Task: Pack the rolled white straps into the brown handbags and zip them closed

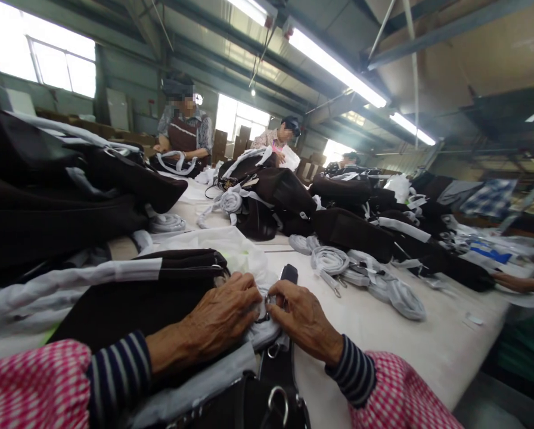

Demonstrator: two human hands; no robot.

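Observation:
A dark brown bag (146,298) with white wrapped straps lies in front of me on the white table (383,339). My left hand (220,316) rests on it, fingers curled round white wrapping and a small metal ring (267,304). Facing it, my right hand (300,319) pinches the same ring and wrapping from the other side. A black strap (288,275) runs out from under both hands. Another metal ring (278,402) shows on dark material near my wrists.
Piles of dark bags (338,226) and coiled white-wrapped straps (338,262) cover the table's middle and right. A tall stack of bags (47,196) stands at my left. Three other people work at the far end. Someone's hand (521,283) reaches in from the right.

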